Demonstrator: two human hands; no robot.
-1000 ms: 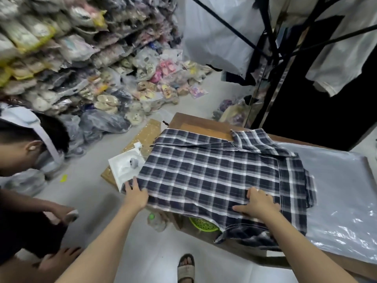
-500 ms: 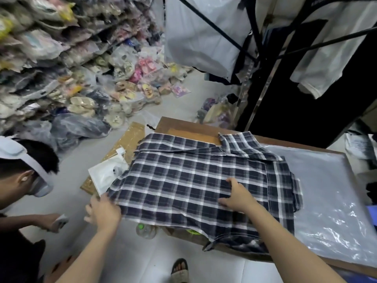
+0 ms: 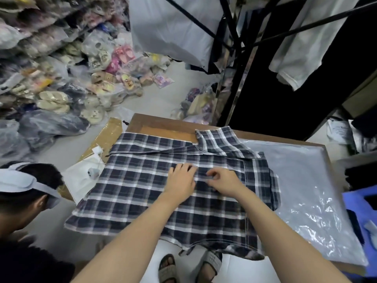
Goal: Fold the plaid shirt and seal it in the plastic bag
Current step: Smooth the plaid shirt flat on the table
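A person's two hands meet at the middle of the plaid shirt (image 3: 163,193), which lies spread across a wooden worktop (image 3: 163,125) in a crowded stockroom. A second ago the left hand (image 3: 180,181) was out at the shirt's left hem and the right hand (image 3: 223,181) pressed near the lower right; both have since drawn in to the centre and now sit just beside each other. The left hand lies flat, fingers spread, gripping nothing. The right hand's fingers curl down onto the fabric, but whether its grip pinches a fold cannot be told from here.

The move suggests the smoothing of the edges is done and a centre fold, or a crease line, is being set. Folding looks to be in its early part: the shirt is still broad, and bagging has not begun.

The shirt is a dark navy-and-white check, back panel uppermost. Its right side is already turned in, leaving a stitched edge running down near the right hand. A sleeve or collar section lies angled at the far edge, and the lower hem droops over the near edge of the worktop above the person's sandalled feet. The cloth looks thin and limp, likely to slip if pulled.

The plastic bag (image 3: 306,190) lies flat and glossy at the shirt's right, partly under it. A second person crouches at the left.
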